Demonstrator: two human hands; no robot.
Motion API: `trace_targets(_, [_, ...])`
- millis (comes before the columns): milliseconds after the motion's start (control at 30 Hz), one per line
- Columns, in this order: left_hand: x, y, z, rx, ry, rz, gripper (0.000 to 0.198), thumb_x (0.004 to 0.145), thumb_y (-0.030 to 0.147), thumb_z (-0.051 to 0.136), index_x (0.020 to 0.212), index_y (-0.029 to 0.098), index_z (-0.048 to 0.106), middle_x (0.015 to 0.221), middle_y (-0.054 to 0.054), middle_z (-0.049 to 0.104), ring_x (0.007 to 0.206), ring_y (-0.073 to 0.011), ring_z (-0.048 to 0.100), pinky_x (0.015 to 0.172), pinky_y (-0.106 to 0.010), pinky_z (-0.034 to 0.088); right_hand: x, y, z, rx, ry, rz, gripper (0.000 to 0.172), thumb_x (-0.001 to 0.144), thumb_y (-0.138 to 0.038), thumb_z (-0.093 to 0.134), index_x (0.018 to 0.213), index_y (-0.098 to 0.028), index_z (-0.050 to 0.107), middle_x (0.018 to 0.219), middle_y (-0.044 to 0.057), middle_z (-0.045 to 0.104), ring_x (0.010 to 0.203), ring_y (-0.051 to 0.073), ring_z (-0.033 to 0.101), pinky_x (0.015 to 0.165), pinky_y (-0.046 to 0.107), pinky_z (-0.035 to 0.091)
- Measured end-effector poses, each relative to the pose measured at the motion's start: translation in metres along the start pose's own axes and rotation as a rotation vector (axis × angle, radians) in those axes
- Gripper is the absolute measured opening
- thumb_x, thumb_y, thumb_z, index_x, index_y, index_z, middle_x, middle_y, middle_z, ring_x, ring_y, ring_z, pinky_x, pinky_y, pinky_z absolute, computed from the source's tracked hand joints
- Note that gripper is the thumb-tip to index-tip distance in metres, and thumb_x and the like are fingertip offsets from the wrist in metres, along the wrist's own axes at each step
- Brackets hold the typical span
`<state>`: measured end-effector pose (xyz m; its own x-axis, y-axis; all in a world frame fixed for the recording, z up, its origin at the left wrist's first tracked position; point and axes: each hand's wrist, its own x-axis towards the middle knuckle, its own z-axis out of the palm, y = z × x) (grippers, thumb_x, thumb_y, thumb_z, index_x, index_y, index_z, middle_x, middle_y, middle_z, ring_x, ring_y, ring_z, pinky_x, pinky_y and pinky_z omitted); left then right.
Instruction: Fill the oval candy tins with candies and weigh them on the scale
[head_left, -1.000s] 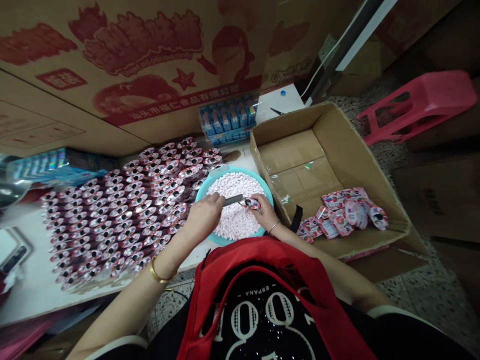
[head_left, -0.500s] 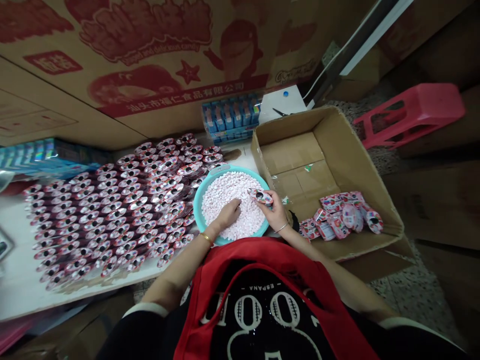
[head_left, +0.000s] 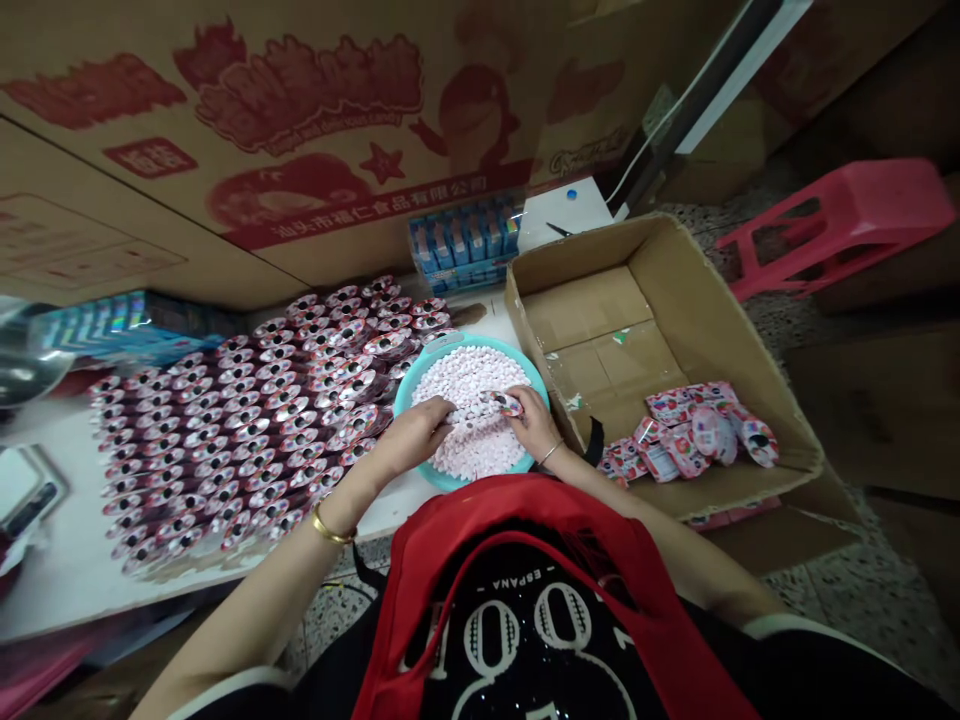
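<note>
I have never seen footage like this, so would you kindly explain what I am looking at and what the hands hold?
There is no machine here: a person works with two bare hands, and the single camera sits on that person's head, looking forward and down. The red apron at the bottom is the wearer's own. On the white table lie rows of small round containers and a teal bowl of white pellets. The right hand has a single container in its grip over the bowl; the left hand is beside it at the pellets, and I cannot tell whether it holds anything. To the right stands an open cardboard box with some printed packs inside.
</note>
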<state>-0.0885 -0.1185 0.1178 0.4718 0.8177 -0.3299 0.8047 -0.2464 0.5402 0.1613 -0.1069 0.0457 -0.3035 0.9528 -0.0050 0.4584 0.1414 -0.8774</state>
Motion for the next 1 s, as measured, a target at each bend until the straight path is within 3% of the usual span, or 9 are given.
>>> trace_targets(133, [0.013,0.044,-0.025,0.347,-0.134,-0.108,0.020,0.091,0.013,0.038,0.099,0.015,0.057,0.094,-0.010,0.060,0.086,-0.0208,0.059,0.071,-0.032,0.048,-0.002,-0.001,0.006,-0.007,-0.051,-0.037,0.041,0.070,-0.005,0.048,0.107,-0.018,0.057,0.112,0.012,0.059,0.110,0.026,0.052,0.100,0.043,0.041])
trace_targets(233, [0.018,0.071,-0.035,0.461,-0.176,-0.131,0.025,0.091,0.008,0.036,0.101,0.014,0.058,0.097,-0.011,0.059,0.087,-0.0220,0.059,0.069,-0.032,0.048,-0.002,0.000,0.009,0.005,-0.066,-0.037,0.041,0.071,-0.005,0.048,0.108,-0.018,0.057,0.111,0.012,0.059,0.109,0.026,0.052,0.099,0.044,0.042])
trace_targets(367, [0.015,0.077,-0.042,0.439,-0.144,-0.137,0.025,0.091,0.010,0.038,0.100,0.017,0.060,0.098,-0.011,0.058,0.090,-0.0219,0.058,0.071,-0.032,0.048,-0.004,0.003,0.010,0.052,-0.061,-0.016,0.038,0.073,-0.008,0.050,0.108,-0.019,0.057,0.109,0.011,0.060,0.107,0.025,0.054,0.096,0.042,0.044])
trace_targets(500, [0.007,0.057,-0.040,0.289,-0.042,-0.094,0.019,0.089,0.025,0.051,0.106,0.020,0.057,0.105,-0.010,0.056,0.096,-0.0234,0.057,0.079,-0.035,0.048,-0.006,-0.001,0.011,0.132,-0.060,0.006,0.033,0.077,-0.015,0.054,0.110,-0.020,0.057,0.106,0.008,0.062,0.101,0.023,0.058,0.091,0.041,0.047])
trace_targets(567, [0.005,0.045,-0.032,0.183,0.012,-0.021,0.038,0.085,0.038,0.058,0.118,0.021,0.051,0.116,-0.010,0.054,0.104,-0.0245,0.056,0.084,-0.035,0.048,-0.006,-0.007,0.014,0.175,-0.075,0.000,0.030,0.079,-0.020,0.057,0.110,-0.020,0.057,0.103,0.007,0.063,0.099,0.022,0.060,0.089,0.040,0.049])
trace_targets(633, [0.007,0.036,-0.024,0.110,0.024,0.049,0.041,0.087,0.042,0.056,0.121,0.021,0.048,0.116,-0.009,0.055,0.104,-0.0236,0.056,0.085,-0.034,0.047,-0.002,-0.015,0.020,0.214,-0.098,-0.020,0.029,0.081,-0.024,0.058,0.110,-0.020,0.058,0.103,0.007,0.064,0.100,0.022,0.061,0.088,0.039,0.050])
trace_targets(733, [0.017,0.019,-0.021,0.084,0.023,0.111,0.027,0.094,0.038,0.045,0.112,0.020,0.052,0.100,-0.007,0.058,0.094,-0.0203,0.058,0.080,-0.031,0.046,0.008,-0.030,0.026,0.247,-0.108,-0.045,0.034,0.085,-0.028,0.058,0.118,-0.021,0.056,0.110,0.009,0.064,0.107,0.023,0.059,0.092,0.039,0.050])
trace_targets(867, [0.039,-0.020,-0.054,0.155,0.197,0.048,0.027,0.094,0.037,0.045,0.111,0.019,0.053,0.106,-0.008,0.058,0.097,-0.0193,0.057,0.081,-0.028,0.045,0.030,-0.044,0.012,0.147,0.062,-0.064,0.049,0.085,-0.033,0.059,0.131,-0.022,0.048,0.128,0.012,0.055,0.122,0.025,0.050,0.104,0.045,0.041])
trace_targets(1000, [0.062,-0.081,-0.095,0.310,0.334,-0.202,0.030,0.091,0.038,0.049,0.111,0.016,0.053,0.111,-0.010,0.058,0.102,-0.0217,0.055,0.083,-0.028,0.043,0.055,-0.024,-0.051,-0.137,0.265,-0.040,0.033,0.090,-0.034,0.052,0.121,-0.022,0.055,0.125,0.012,0.055,0.119,0.024,0.051,0.102,0.043,0.042])
